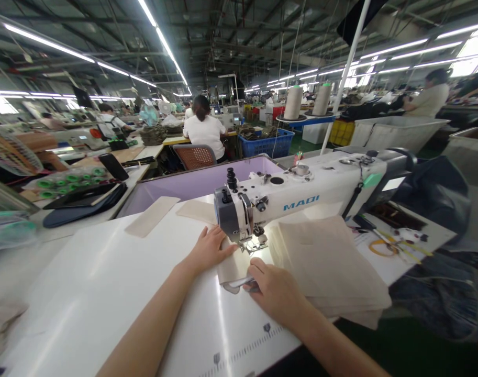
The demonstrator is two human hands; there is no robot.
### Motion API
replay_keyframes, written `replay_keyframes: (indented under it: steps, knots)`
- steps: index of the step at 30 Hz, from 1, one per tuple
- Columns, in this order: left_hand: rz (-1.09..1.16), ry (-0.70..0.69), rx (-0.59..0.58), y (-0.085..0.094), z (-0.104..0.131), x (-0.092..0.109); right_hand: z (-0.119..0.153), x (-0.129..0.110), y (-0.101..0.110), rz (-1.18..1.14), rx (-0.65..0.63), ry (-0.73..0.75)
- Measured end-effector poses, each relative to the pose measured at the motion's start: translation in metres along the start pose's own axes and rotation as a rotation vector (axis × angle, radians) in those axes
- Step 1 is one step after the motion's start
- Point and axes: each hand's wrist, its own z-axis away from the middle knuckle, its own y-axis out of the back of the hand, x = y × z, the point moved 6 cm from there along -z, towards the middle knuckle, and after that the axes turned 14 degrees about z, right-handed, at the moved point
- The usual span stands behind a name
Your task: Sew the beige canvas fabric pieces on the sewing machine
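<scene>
White table (105, 277) | I see left hand (209, 252) flat on cloth (231, 266), thumb spread | right hand (273, 287), nearer, gripping grey tool (242, 283)

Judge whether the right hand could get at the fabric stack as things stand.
Probably yes: the right hand is close beside the fabric stack, whose top looks uncovered, though the grey tool it holds might hinder a grip.

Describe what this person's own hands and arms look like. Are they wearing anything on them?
The left hand and right hand are ungloved, with ordinary human fingers. The left forearm and right forearm show no sleeves, watch, bracelet or markings.
</scene>
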Motion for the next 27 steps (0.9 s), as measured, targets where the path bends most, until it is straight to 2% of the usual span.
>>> replay_keyframes:
  steps: [5,9,12,15,17,20,27]
  knots:
    - [-0.035,0.002,0.009,0.006,-0.005,0.001,-0.004,0.001,0.003,0.027,0.0,0.008]
    - [-0.082,0.004,0.049,0.009,0.0,0.019,0.0,0.0,0.003,0.024,0.008,0.018]
    - [-0.081,-0.039,0.031,-0.001,0.023,0.044,0.005,0.001,0.002,0.02,0.01,0.025]
    - [0.029,-0.237,-0.036,-0.015,0.056,0.074,0.009,0.0,0.002,0.018,0.009,0.049]
    - [0.058,-0.304,-0.024,-0.018,0.073,0.082,0.01,0.0,0.003,0.011,0.01,0.055]
    - [0.062,-0.328,-0.026,-0.016,0.081,0.082,0.008,0.002,0.003,-0.001,0.005,0.046]
    - [0.08,-0.334,-0.072,-0.006,0.065,0.075,-0.006,0.005,0.007,-0.025,-0.011,0.036]
